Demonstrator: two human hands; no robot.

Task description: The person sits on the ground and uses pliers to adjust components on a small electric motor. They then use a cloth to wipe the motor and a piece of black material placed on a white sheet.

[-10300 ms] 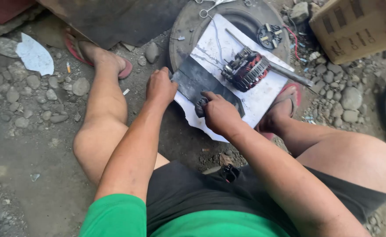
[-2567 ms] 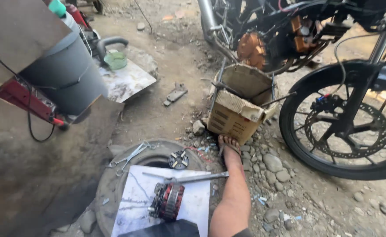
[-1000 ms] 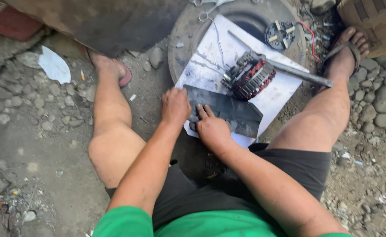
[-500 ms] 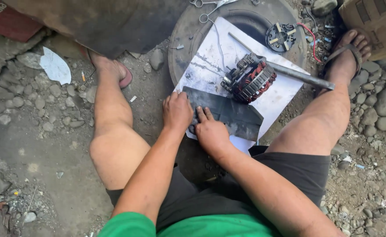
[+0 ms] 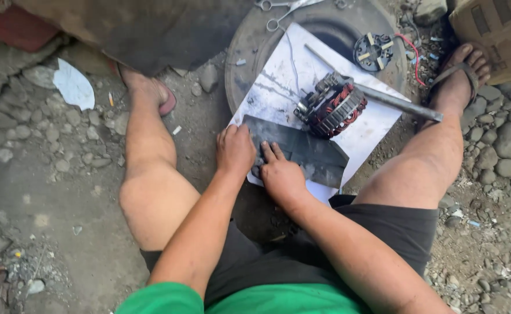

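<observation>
— Gravel and packed dirt all round, is that the ground?

— Yes, a person sits on it, knees spread. Both hands lie side by side on a dark grey sheet (image 5: 302, 152) at the centre. The left hand (image 5: 235, 150) presses flat on the sheet's left edge, fingers pointing to twelve o'clock; the right hand (image 5: 280, 173) touches it, fingers spread flat, gripping nothing.

— And under the sheet?

— White paper (image 5: 302, 81) spread over a round metal drum (image 5: 244, 64). At one o'clock from the hands stands a wound stator (image 5: 331, 104) with copper coils, a metal rod (image 5: 383, 99) running past it towards three o'clock.

— Any packages?

— A brown cardboard box (image 5: 499, 29) in the two o'clock corner, printed on its side. A torn white scrap (image 5: 72, 86) lies at ten o'clock.

— The arms?

— Both forearms reach forward between the thighs, converging on the sheet. A small black round part (image 5: 373, 51) with a red wire (image 5: 413, 49) sits on the drum's far rim.
</observation>
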